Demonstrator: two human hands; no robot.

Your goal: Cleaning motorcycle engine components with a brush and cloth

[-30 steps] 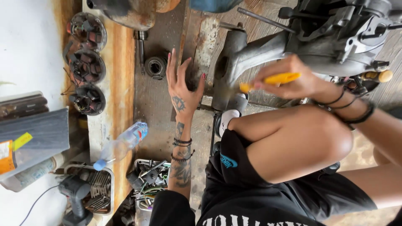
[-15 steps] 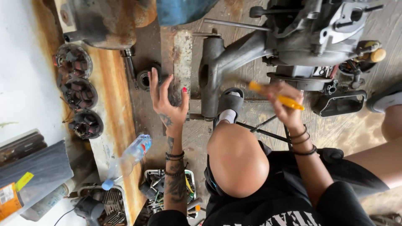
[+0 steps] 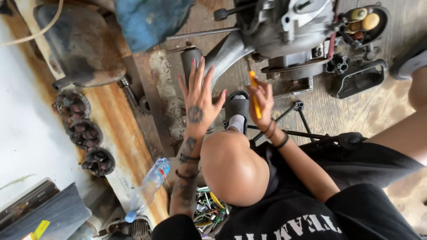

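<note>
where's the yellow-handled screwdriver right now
In the head view the yellow-handled screwdriver is just right of centre, gripped upright in the right hand, directly below the grey metal engine and beside the spread, empty left hand.

A single head-worn camera looks steeply down from above a crouching person's bent knee, close over both raised hands, the left hand (image 3: 199, 100) and the right hand (image 3: 262, 100). It faces the grey engine (image 3: 284, 31) at the frame's top, the floor beneath and the white wall (image 3: 26, 133) at left.
</note>
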